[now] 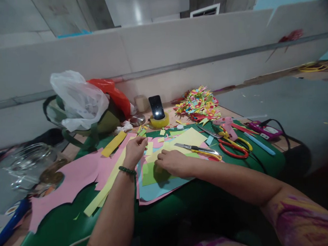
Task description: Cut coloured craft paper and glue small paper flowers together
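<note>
My left hand [134, 151], a green bead bracelet at its wrist, is closed in a pinch above the left side of the paper pile. What its fingertips hold, if anything, is too small to make out. Beside them lies a small pale yellow paper piece [149, 148]. My right hand [173, 163] is curled low over a green paper sheet [150, 174], fingertips together; what is under them is hidden. Beneath lies a light blue sheet [159, 189] on pink paper. A box cutter [197, 149] rests on pale yellow paper [193, 136] just beyond my right hand.
Right of the pile lie red-handled scissors [233, 150], a pink glue gun [226, 127] and a purple device [265, 130]. Behind are a phone [156, 107] on a tape roll [160, 122] and colourful paper flowers [198, 104]. Cut pink paper [73, 175] and a bag [106, 120] are left.
</note>
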`<state>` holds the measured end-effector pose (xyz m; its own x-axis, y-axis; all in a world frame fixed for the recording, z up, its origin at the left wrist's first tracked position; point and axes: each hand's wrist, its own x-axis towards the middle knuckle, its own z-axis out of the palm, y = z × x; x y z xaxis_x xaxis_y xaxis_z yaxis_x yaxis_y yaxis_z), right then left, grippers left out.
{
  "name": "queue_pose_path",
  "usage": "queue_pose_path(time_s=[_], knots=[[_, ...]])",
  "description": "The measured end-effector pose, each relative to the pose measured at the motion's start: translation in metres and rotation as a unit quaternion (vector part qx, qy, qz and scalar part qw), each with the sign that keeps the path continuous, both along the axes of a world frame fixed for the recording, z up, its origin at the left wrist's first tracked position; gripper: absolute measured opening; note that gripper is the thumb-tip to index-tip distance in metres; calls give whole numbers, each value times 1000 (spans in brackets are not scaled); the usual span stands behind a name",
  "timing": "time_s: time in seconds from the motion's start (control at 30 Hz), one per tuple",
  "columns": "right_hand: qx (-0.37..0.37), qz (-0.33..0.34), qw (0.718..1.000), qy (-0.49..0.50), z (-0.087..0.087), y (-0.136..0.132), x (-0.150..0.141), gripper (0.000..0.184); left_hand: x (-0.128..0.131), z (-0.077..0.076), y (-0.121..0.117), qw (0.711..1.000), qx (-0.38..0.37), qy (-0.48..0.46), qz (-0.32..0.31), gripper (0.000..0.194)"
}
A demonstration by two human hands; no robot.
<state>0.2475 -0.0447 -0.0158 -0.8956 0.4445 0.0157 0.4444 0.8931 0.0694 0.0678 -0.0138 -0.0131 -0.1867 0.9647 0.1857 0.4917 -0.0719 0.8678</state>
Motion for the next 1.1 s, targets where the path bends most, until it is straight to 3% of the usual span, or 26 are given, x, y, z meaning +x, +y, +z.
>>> queue_pose_path(time_s=[0.1,0.3,0.43,0.53,0.6,0.73,0.83,0.9,0.97,1.03,1.1], knots=[[-30,21,999,-7,0,-4,1,29,1,-2,0,1000,-7,4,-3,31],[35,33,998,-32,2,-3,-2,20,2,-1,0,999,-34,-10,-3,34],[124,47,984,118,11,2,9,24,7,3,-7,992,-118,-39,-38,48],[186,101,947,240,12,2,16,29,14,7,-13,958,-209,-144,-134,53],[187,130,936,269,9,1,17,27,19,9,-16,939,-206,-218,-171,48],[84,123,933,326,0,2,12,27,23,13,-17,922,-160,-315,-158,39],[-58,72,900,427,-2,7,10,21,25,14,-18,926,-127,-333,-127,36],[-158,4,850,502,-1,12,9,17,26,15,-19,939,-108,-310,-104,35],[-252,-74,784,563,1,19,10,12,29,15,-20,952,-102,-272,-98,36],[-333,-126,720,595,1,26,11,20,31,16,-22,961,-101,-234,-110,37],[-391,-145,680,603,1,33,13,29,32,16,-23,967,-96,-201,-124,37]])
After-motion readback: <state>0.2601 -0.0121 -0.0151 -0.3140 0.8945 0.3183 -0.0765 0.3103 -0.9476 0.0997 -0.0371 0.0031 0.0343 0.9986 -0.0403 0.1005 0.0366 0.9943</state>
